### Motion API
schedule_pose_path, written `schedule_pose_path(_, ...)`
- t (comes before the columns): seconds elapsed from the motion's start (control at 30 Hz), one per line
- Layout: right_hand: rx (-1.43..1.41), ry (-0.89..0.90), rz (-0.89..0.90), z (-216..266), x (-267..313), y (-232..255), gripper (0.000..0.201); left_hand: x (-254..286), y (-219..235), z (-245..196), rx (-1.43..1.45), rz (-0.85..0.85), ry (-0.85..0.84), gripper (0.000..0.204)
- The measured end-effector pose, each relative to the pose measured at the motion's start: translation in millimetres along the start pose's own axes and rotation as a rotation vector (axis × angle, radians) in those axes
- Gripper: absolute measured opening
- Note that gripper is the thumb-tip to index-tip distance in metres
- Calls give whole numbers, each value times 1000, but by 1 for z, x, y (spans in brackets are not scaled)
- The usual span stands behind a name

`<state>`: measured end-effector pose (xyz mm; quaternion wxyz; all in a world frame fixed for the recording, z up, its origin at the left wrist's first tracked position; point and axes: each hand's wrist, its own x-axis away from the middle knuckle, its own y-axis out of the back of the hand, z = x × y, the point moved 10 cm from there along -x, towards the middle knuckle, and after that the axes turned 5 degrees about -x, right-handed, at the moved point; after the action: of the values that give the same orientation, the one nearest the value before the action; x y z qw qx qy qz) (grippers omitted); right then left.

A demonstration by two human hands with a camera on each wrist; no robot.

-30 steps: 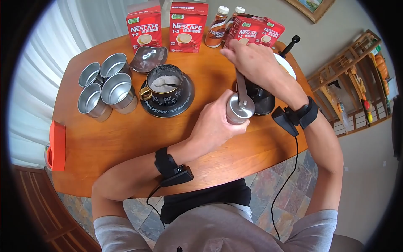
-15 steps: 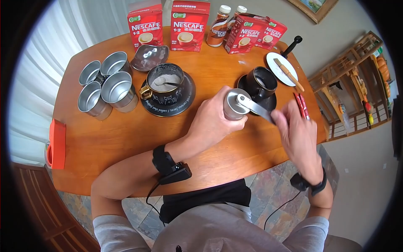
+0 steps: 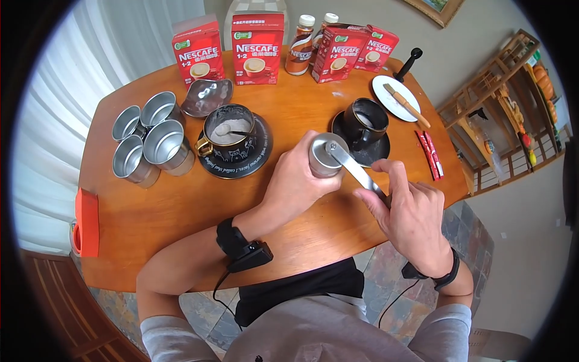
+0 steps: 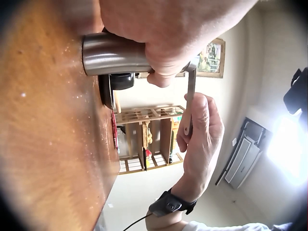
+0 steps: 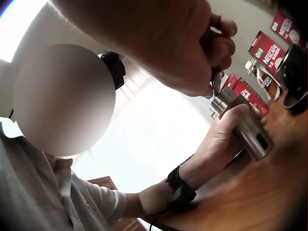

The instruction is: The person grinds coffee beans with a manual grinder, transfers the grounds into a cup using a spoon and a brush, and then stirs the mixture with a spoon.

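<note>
My left hand (image 3: 294, 187) is wrapped round the steel body of a manual coffee grinder (image 3: 323, 160), which stands upright at the table's near side. In the left wrist view the grinder's base (image 4: 91, 55) is right at the tabletop. From its top, a flat metal crank (image 3: 357, 172) points towards the near right. My right hand (image 3: 416, 218) holds the crank's outer end between thumb and curled fingers, index finger raised; the knob is hidden. Just behind the grinder, a black cup (image 3: 367, 123) sits on a black saucer (image 3: 379, 152).
Left of the grinder, a black cup (image 3: 238, 151) of pale powder with a spoon stands on a saucer (image 3: 259, 161). Several steel cups (image 3: 166, 145) are farther left. Nescafe boxes (image 3: 256, 54) line the back; a brush (image 3: 405, 104) on a white plate (image 3: 386, 84) and red sachets (image 3: 429, 155) lie right.
My right hand has swung the crank clockwise, from the grinder's far side round to the near right. The left hand keeps its grip on the body. The head view has shifted slightly.
</note>
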<state>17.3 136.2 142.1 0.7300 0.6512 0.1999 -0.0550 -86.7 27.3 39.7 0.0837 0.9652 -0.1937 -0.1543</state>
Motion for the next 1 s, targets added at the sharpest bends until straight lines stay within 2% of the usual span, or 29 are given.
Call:
schedule_pose_path(0.17,-150,-67,228,-18,-5,-12,38,0,0,-3,-30,7,-32,42)
schedule_pose_path(0.27,-321,-150,227,-31,-15,-1,39,0,0,-4,-34,2,-25,43)
schedule_pose_path(0.3,-356,-264,290,-36,-17,0,38,0,0,-3,-37,-3,-25,43)
schedule_pose_path(0.4,-381,-113,135,-33,-15,-3,36,-1,2,-3,-39,-21,-32,42)
schedule_pose_path(0.5,-384,-83,127,-34,-11,-10,34,-1,4,-2,-34,-32,-27,41)
schedule_pose_path(0.6,-1118,-382,145,-68,-7,-34,32,-1,5,-2,-33,-24,-13,39)
schedule_pose_path(0.63,-1110,-443,148,-73,-7,-30,30,-1,5,-5,-46,-28,-21,39)
schedule_pose_path(0.73,-863,-300,-140,-82,-9,-4,29,-1,5,-7,-51,-24,-4,37)
schedule_pose_path(0.77,-753,-318,-176,-92,-3,1,28,-1,4,-5,-45,-25,6,37)
schedule_pose_path(0.87,-523,-478,-390,-141,31,7,28,-1,2,5,-17,-2,61,37)
schedule_pose_path(0.9,-436,-603,-407,-163,48,2,31,-2,3,0,-55,1,43,37)
schedule_pose_path(1.0,-189,-750,-344,-198,82,-9,36,-1,3,3,-53,-6,53,37)
